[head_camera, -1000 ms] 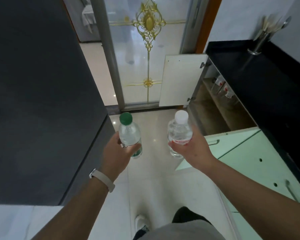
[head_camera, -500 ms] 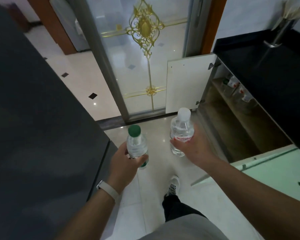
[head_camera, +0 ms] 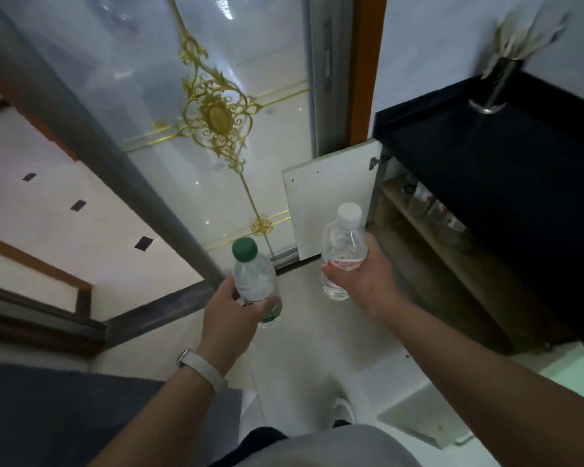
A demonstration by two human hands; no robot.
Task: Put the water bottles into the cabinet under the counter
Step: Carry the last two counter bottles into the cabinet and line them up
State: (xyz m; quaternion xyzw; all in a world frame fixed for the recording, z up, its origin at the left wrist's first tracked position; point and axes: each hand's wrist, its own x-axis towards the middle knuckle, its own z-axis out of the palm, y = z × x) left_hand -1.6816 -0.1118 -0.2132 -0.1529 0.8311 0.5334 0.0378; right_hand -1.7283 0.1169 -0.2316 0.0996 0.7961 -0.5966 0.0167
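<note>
A green-capped bottle (head_camera: 255,281) is gripped upright by the left hand (head_camera: 231,308) and a white-capped bottle (head_camera: 343,251) by the right hand (head_camera: 364,278), both held over the floor (head_camera: 300,338) beside the open cabinet (head_camera: 459,274) under the black desk (head_camera: 503,170). The white cabinet door (head_camera: 331,193) is swung out just behind the white-capped bottle, and other bottles (head_camera: 432,210) are seen on the shelf inside.

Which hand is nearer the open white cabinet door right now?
Right. The right hand, holding the white-capped bottle, is by the cabinet door's lower edge. The left hand, holding the green-capped bottle, is farther off to the door's left.
</note>
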